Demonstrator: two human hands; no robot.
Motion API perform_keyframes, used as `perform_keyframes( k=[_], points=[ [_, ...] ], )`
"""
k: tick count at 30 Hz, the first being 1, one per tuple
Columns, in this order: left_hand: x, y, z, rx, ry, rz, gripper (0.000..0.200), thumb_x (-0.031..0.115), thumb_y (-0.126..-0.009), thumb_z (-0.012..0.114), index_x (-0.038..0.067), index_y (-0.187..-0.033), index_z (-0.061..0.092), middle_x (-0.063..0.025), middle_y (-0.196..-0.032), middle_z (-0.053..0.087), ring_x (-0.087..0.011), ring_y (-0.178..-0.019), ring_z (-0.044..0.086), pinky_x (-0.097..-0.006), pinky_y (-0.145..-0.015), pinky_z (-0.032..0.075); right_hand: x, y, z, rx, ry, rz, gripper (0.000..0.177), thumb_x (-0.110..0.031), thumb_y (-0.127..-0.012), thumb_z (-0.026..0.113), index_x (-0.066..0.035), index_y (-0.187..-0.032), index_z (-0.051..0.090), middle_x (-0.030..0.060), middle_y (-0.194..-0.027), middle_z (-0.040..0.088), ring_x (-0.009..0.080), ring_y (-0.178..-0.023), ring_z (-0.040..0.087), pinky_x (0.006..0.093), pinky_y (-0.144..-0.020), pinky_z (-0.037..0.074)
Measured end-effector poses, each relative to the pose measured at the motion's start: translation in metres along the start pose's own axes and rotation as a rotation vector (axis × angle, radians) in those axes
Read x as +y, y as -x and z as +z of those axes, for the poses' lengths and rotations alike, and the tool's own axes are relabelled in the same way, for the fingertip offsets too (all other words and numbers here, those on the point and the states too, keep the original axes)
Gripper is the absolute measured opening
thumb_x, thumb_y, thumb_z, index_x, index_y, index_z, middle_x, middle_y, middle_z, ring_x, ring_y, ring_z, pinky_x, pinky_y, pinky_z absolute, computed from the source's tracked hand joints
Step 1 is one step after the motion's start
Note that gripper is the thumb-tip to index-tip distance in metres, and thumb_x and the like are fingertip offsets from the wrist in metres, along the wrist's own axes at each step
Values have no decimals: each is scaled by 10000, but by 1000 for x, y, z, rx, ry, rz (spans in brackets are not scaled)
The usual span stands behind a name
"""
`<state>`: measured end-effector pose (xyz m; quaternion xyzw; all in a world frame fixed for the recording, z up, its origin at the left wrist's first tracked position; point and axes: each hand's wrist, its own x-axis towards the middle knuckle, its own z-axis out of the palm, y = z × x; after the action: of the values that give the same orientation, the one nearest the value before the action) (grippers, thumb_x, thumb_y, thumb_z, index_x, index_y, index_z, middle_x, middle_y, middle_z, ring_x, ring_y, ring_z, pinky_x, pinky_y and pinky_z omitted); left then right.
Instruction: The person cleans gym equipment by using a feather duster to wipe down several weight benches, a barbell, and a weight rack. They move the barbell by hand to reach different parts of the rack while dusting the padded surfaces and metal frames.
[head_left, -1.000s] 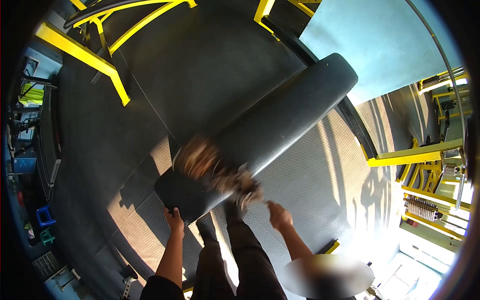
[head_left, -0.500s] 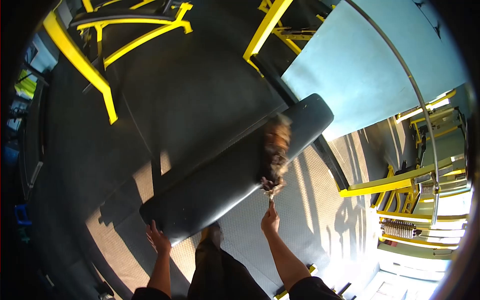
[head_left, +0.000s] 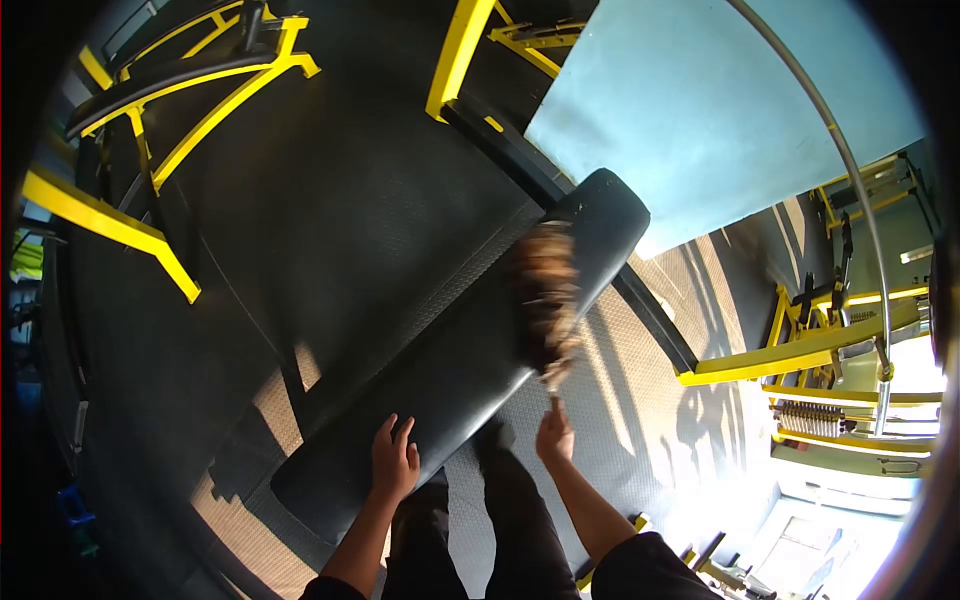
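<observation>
My right hand (head_left: 555, 436) is closed around the thin handle of a brown feather duster (head_left: 548, 290). The duster's fluffy head, smeared by motion, lies across the far half of a long black padded bench (head_left: 440, 375). Over the bench's near end is my left hand (head_left: 396, 458), its fingers spread and holding nothing. It overlaps the near side of the pad in this view. Both my legs show below, right beside the bench.
A yellow and black frame (head_left: 770, 360) joins the bench's far end, below a pale blue panel (head_left: 700, 110). Another yellow machine (head_left: 215, 125) stands at upper left. A curved metal bar (head_left: 840, 150) crosses the right side. Sunlit stripes mark the textured floor (head_left: 620, 400).
My left hand has moved right and up along the bench from its near corner. The feather duster has shifted slightly over the pad, still in my right hand. My view and legs have shifted.
</observation>
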<state>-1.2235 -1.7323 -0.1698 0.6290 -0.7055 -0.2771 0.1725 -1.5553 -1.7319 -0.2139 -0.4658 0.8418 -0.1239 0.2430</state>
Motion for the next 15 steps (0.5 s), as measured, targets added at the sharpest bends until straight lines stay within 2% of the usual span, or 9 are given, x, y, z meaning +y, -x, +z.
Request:
perform_keyframes(
  k=[1,3,4,7,9,11,12,13,15],
  points=[
    [6,-12,2,-7,-9,21,532,94,-879,608,101,-1393,472,-238,-1425,424,-420,-1283,445,-510,-1068,381,-6,1,-11,-221,54,-84,454,-264,-1009,404,-231,-1462,414,196,-1150,622,392,-1018,638,494,-848,534],
    [16,-25,6,-45,-36,35,532,82,-898,597,100,-1407,447,-239,-1426,400,-422,-1296,426,-499,-1076,382,-27,-9,-45,-437,319,-254,443,-276,-1016,378,-247,-1456,415,184,-1123,622,392,-1001,639,497,-841,536],
    [21,-32,7,-52,-22,24,527,84,-901,594,100,-1407,447,-234,-1435,396,-419,-1305,423,-495,-1080,383,-19,-22,-46,-441,308,-249,443,-276,-1016,378,-247,-1456,415,184,-1123,622,392,-1001,639,497,-841,536],
    [40,-53,11,-65,-26,6,521,87,-906,590,98,-1407,447,-226,-1454,388,-413,-1320,417,-490,-1088,384,22,-91,-49,-80,85,-1,420,-208,-1016,408,-202,-1435,438,213,-1049,636,377,-959,654,500,-782,535],
    [58,-69,16,-76,-39,-6,520,89,-907,589,98,-1407,447,-223,-1463,383,-411,-1326,415,-488,-1091,384,28,-134,-54,191,-160,142,365,-207,-1024,423,-153,-1361,553,190,-911,652,292,-718,645,443,-623,509],
    [81,-87,28,-98,-52,-8,505,95,-904,586,94,-1394,464,-240,-1445,410,-417,-1312,435,-483,-1090,391,3,-153,-86,-33,-153,101,347,-213,-1029,419,-131,-1326,579,200,-875,647,294,-684,632,423,-591,487],
    [90,-100,35,-102,-54,2,505,95,-904,586,94,-1394,464,-240,-1445,410,-417,-1312,435,-483,-1090,391,0,-160,-89,-189,-83,50,347,-221,-1027,419,-151,-1333,567,203,-960,651,300,-805,667,432,-680,525],
    [100,-112,48,-125,-61,21,517,125,-908,591,92,-1404,450,-247,-1458,392,-430,-1317,426,-501,-1091,384,-8,-158,-96,-205,172,-232,347,-235,-1029,404,-190,-1338,554,186,-1056,642,304,-967,668,446,-813,539],
    [126,-135,68,-154,-59,48,531,156,-913,597,91,-1415,436,-254,-1471,374,-443,-1321,417,-519,-1092,376,-21,-176,-144,-595,270,-209,391,-252,-998,411,-269,-1375,510,153,-1195,625,321,-1107,633,477,-948,502]
  ],
)
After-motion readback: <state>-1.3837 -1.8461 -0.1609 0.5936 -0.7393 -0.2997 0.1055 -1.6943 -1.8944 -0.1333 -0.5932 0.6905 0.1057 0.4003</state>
